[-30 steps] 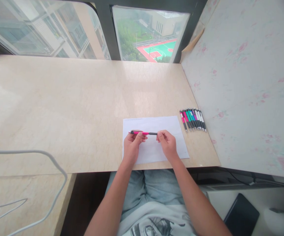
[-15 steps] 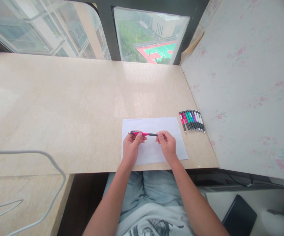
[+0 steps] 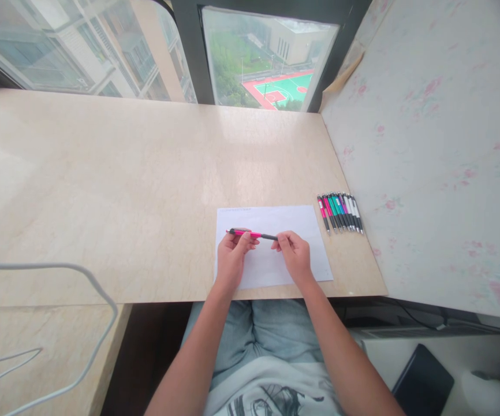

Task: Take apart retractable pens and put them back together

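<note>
A pink and black ballpoint pen (image 3: 254,234) is held nearly level between my hands, above a white sheet of paper (image 3: 267,271). My left hand (image 3: 232,254) pinches its pink barrel, with the clip end pointing left. At the other end, the fingers of my right hand (image 3: 293,254) are closed on the black grip and cover the tip. Small writing runs along the paper's top left edge; the rest that shows looks blank. Right of the paper, several pens (image 3: 340,213) lie side by side in a row, in pink, green, blue, purple and white with dark grips.
The beige tabletop (image 3: 124,185) reaches back to a window (image 3: 267,63). A papered wall (image 3: 440,173) bounds its right side, close to the pen row. At the left, a grey-white cable (image 3: 98,283) loops across the front edge. A dark flat object (image 3: 423,381) lies lower right.
The pen tilts slightly more, its right end a little lower. Both hands keep their hold, and the right fingers have shifted slightly. The whole view has moved a touch.
</note>
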A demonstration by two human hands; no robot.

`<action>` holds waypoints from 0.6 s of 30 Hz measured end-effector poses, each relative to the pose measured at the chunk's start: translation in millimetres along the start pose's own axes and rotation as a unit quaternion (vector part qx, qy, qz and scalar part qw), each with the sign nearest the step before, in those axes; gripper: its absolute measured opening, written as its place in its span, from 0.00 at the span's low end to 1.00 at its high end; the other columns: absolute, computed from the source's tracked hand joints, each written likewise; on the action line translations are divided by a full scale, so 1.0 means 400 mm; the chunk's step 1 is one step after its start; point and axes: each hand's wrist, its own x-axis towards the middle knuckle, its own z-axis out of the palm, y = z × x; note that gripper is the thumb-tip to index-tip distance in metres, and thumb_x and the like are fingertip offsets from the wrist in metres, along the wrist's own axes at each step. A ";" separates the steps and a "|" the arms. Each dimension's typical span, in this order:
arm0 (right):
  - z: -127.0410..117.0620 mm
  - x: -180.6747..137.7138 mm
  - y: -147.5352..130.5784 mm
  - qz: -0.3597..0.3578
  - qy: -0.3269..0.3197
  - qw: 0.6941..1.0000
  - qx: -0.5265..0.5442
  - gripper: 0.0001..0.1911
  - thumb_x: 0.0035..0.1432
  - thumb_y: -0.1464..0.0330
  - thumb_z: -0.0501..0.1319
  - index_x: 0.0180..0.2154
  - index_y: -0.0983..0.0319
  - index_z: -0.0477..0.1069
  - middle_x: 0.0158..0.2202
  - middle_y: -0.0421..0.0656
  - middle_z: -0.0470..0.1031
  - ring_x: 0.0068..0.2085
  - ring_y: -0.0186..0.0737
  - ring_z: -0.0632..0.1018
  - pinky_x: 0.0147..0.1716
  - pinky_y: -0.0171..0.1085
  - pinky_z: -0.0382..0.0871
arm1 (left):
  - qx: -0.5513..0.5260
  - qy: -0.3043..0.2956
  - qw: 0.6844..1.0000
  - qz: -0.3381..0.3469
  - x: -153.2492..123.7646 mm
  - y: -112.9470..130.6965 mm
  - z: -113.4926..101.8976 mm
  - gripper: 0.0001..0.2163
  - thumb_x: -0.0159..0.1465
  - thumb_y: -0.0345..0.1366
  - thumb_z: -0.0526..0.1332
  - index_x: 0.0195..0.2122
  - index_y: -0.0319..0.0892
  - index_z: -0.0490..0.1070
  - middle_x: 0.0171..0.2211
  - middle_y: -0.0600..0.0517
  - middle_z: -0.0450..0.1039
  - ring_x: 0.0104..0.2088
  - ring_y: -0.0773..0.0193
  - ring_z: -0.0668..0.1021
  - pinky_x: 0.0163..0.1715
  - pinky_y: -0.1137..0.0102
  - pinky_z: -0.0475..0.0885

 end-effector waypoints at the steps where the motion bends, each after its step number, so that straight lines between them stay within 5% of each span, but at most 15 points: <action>1: 0.000 0.000 0.000 0.001 0.003 1.000 -0.004 0.17 0.66 0.56 0.58 0.30 0.59 0.73 0.26 0.41 0.77 0.27 0.38 0.75 0.31 0.38 0.70 | 0.000 0.000 1.000 0.000 0.000 0.000 0.000 0.13 0.57 0.42 0.70 0.37 0.40 0.75 0.34 0.49 0.79 0.31 0.65 0.80 0.34 0.70 0.73; 14: 0.004 -0.004 -0.013 -0.035 0.038 0.998 -0.025 0.07 0.61 0.62 0.63 0.39 0.58 0.76 0.39 0.44 0.80 0.39 0.41 0.78 0.34 0.38 0.73 | 0.005 0.002 1.000 0.009 0.001 -0.004 -0.001 0.13 0.58 0.43 0.70 0.37 0.40 0.75 0.33 0.49 0.79 0.32 0.65 0.80 0.35 0.69 0.72; 18: 0.003 -0.001 -0.017 -0.057 0.025 0.998 -0.015 0.12 0.60 0.62 0.64 0.46 0.57 0.74 0.46 0.46 0.77 0.42 0.42 0.77 0.32 0.37 0.73 | 0.001 0.003 1.000 0.008 0.003 -0.006 -0.003 0.13 0.58 0.43 0.70 0.37 0.40 0.75 0.34 0.48 0.80 0.32 0.65 0.80 0.35 0.70 0.72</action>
